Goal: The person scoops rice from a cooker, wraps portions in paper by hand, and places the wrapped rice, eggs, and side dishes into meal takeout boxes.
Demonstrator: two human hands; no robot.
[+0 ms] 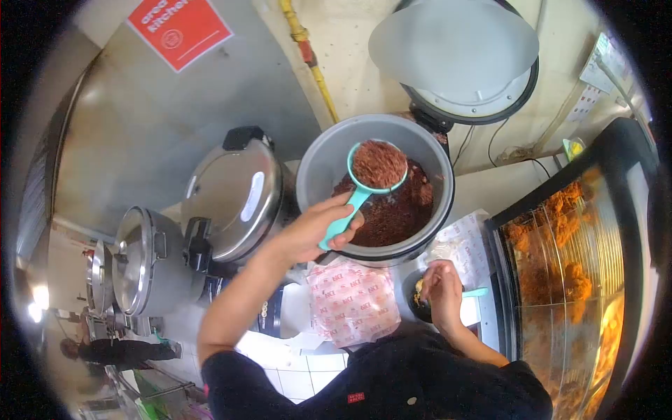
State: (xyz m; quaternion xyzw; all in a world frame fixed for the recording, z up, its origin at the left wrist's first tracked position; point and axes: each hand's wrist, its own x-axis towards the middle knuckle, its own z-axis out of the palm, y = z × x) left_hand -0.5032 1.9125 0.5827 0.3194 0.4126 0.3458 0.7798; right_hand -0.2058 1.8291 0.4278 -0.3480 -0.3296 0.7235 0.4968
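Scoop (360,198) and load hang over the opening of a grey pot (319,176), gripped in the person's left hand (323,227). Its long axis runs on a slant: the teal handle's end lies at the lower left, by the pot's near rim, and the round cup points up and to the right, away from the person's body. The cup's mouth faces upward, heaped with reddish-brown grains (379,165). More of the same dark grains cover the pot's floor below it.

The fingers of the left hand are closed around the handle, with part of the teal grip showing between them. The right hand (442,288) is beside a dark bowl (417,309), its fingers curled and close together; whether they hold anything cannot be told. A second teal handle (476,292) sticks out to the right of that wrist.

Printed paper (353,297) lies between the pot and the person's dark shirt (434,381). A steel lidded cooker (231,203) stands just left of the pot, and a round lid (455,45) stands raised behind it. On the right, a glass display case (500,280) holds orange-brown pieces (575,281). Another person (122,352) in dark clothing is far off at the left.
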